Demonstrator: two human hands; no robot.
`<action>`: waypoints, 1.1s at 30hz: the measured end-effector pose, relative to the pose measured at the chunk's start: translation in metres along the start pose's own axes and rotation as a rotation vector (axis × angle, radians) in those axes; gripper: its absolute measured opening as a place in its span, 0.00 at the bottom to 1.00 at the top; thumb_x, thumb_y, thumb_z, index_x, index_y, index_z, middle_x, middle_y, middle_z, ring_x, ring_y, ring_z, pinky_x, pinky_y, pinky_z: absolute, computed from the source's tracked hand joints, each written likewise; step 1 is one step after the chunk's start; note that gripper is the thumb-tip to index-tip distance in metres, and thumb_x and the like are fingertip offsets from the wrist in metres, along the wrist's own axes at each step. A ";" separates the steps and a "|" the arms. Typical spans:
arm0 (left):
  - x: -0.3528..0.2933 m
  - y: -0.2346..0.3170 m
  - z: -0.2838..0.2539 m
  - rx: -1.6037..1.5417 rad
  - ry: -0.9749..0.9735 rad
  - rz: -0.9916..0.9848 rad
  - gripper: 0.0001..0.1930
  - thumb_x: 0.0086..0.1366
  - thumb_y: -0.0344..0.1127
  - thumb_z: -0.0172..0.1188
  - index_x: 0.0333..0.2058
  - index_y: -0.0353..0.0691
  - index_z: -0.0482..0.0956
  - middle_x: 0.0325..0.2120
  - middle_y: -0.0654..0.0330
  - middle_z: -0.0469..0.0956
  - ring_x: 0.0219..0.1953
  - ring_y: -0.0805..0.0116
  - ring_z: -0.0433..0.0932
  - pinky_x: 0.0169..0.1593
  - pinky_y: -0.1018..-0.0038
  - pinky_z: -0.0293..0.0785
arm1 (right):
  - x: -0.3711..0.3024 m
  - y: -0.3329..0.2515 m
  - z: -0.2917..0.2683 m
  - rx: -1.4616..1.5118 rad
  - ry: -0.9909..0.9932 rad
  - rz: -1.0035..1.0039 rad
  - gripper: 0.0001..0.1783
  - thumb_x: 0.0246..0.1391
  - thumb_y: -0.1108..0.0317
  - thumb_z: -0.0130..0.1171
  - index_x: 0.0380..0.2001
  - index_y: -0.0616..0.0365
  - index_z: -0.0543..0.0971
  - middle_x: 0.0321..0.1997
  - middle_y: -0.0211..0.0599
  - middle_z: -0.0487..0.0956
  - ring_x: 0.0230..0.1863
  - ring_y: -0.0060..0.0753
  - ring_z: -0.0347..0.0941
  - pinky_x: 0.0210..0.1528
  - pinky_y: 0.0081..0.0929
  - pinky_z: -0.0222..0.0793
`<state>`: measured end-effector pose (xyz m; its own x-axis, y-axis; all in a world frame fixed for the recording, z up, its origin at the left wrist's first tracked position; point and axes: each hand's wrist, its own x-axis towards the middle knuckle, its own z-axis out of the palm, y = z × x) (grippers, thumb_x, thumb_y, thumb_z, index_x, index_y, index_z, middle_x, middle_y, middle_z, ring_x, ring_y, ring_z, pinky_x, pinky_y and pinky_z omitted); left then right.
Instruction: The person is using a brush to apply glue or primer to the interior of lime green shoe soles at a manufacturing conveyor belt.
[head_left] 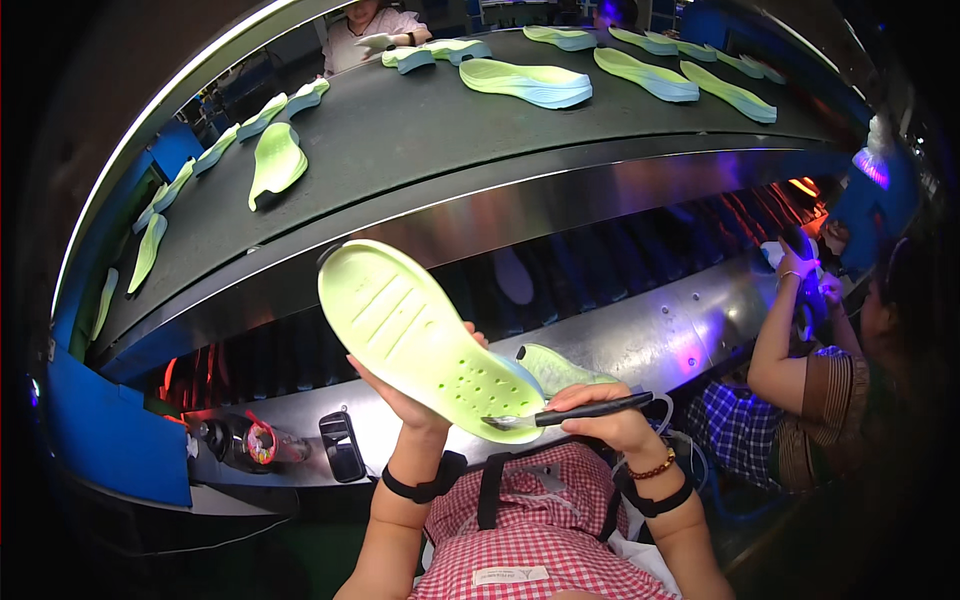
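My left hand (408,403) grips a pale yellow-green shoe sole (395,310) from beneath, its fingers partly hidden behind it. The sole is tilted with its inner face up, showing grooves at the far end and small holes toward the near end. In my right hand (607,418) is a brush (590,408) with a black handle and metal neck. Its tip touches the sole's near end. Just behind, a second sole (562,368) lies on the metal ledge, partly covered by the held sole.
Beyond the ledge (690,315), a dark conveyor belt (400,130) carries several yellow-green and blue soles. A black tray (342,446) and a dark bottle (232,440) stand at left. One co-worker (810,390) sits at right; another (365,40) is across the belt.
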<state>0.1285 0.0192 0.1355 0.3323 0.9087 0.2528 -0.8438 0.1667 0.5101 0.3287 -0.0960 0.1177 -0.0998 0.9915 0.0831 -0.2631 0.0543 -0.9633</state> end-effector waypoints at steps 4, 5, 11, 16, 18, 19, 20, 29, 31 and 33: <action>-0.032 -0.032 -0.017 -0.069 0.089 -0.152 0.50 0.50 0.74 0.40 0.60 0.39 0.47 0.53 0.45 0.61 0.51 0.47 0.67 0.54 0.55 0.63 | 0.001 0.014 0.023 0.326 0.101 0.002 0.12 0.42 0.82 0.58 0.35 0.66 0.78 0.39 0.43 0.77 0.39 0.28 0.74 0.44 0.19 0.68; -0.039 -0.037 -0.009 0.020 -0.048 -0.190 0.49 0.51 0.73 0.40 0.60 0.38 0.48 0.54 0.46 0.61 0.52 0.47 0.66 0.55 0.56 0.63 | 0.000 0.017 0.027 0.524 0.176 0.027 0.12 0.43 0.82 0.58 0.35 0.66 0.78 0.39 0.43 0.77 0.39 0.27 0.74 0.43 0.18 0.68; -0.036 -0.024 -0.037 0.098 -0.143 -0.506 0.36 0.55 0.52 0.52 0.56 0.32 0.57 0.49 0.48 0.68 0.47 0.57 0.72 0.51 0.66 0.68 | -0.013 -0.028 0.010 -0.322 -0.217 -0.158 0.12 0.40 0.78 0.63 0.33 0.63 0.79 0.35 0.43 0.79 0.35 0.27 0.75 0.39 0.19 0.71; -0.026 -0.020 -0.045 0.113 -0.212 -0.632 0.33 0.56 0.48 0.53 0.54 0.31 0.60 0.47 0.47 0.69 0.46 0.57 0.73 0.49 0.67 0.70 | -0.003 -0.024 0.012 -0.423 -0.288 -0.257 0.12 0.42 0.78 0.62 0.34 0.63 0.79 0.36 0.42 0.79 0.38 0.34 0.77 0.42 0.24 0.72; -0.022 -0.016 -0.043 -0.041 -0.048 -0.849 0.30 0.57 0.44 0.52 0.53 0.30 0.61 0.46 0.46 0.70 0.47 0.57 0.73 0.49 0.65 0.70 | -0.007 -0.040 0.012 -0.427 -0.419 -0.227 0.11 0.42 0.78 0.61 0.33 0.63 0.79 0.37 0.42 0.79 0.40 0.34 0.77 0.44 0.25 0.71; -0.020 -0.013 -0.045 -0.135 0.009 -0.912 0.28 0.57 0.41 0.52 0.53 0.30 0.61 0.46 0.45 0.70 0.47 0.56 0.73 0.50 0.64 0.70 | -0.010 -0.048 0.010 -0.433 -0.479 -0.201 0.11 0.41 0.79 0.62 0.33 0.63 0.79 0.37 0.43 0.79 0.39 0.35 0.77 0.43 0.25 0.72; -0.020 -0.010 -0.046 -0.135 0.012 -0.910 0.28 0.57 0.41 0.52 0.53 0.30 0.61 0.46 0.45 0.70 0.47 0.56 0.73 0.50 0.64 0.70 | -0.012 -0.051 0.008 -0.439 -0.540 -0.174 0.12 0.40 0.80 0.62 0.33 0.64 0.79 0.37 0.44 0.79 0.39 0.37 0.77 0.43 0.26 0.73; -0.024 0.009 -0.014 0.275 -0.040 -1.147 0.34 0.53 0.49 0.54 0.53 0.29 0.62 0.44 0.42 0.70 0.42 0.55 0.75 0.45 0.65 0.73 | -0.010 -0.061 -0.015 -0.487 -0.504 -0.220 0.13 0.43 0.76 0.60 0.36 0.59 0.78 0.40 0.40 0.78 0.43 0.36 0.75 0.46 0.26 0.71; -0.024 0.010 -0.008 0.230 0.016 -1.091 0.34 0.53 0.50 0.54 0.53 0.29 0.62 0.45 0.42 0.70 0.43 0.55 0.75 0.45 0.66 0.73 | -0.009 -0.046 -0.019 -0.509 -0.462 -0.235 0.12 0.43 0.75 0.60 0.36 0.59 0.78 0.41 0.40 0.78 0.43 0.36 0.75 0.46 0.26 0.71; -0.023 0.014 -0.011 0.295 -0.026 -1.073 0.34 0.53 0.50 0.54 0.53 0.29 0.62 0.45 0.42 0.70 0.43 0.55 0.75 0.45 0.66 0.73 | -0.017 -0.044 -0.020 -0.567 -0.422 -0.181 0.11 0.44 0.75 0.59 0.34 0.60 0.78 0.42 0.41 0.78 0.44 0.36 0.75 0.47 0.25 0.70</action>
<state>0.1042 0.0042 0.1281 0.8411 0.3390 -0.4215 0.0187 0.7606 0.6490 0.3614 -0.1127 0.1539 -0.4938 0.8373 0.2347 0.2159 0.3795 -0.8996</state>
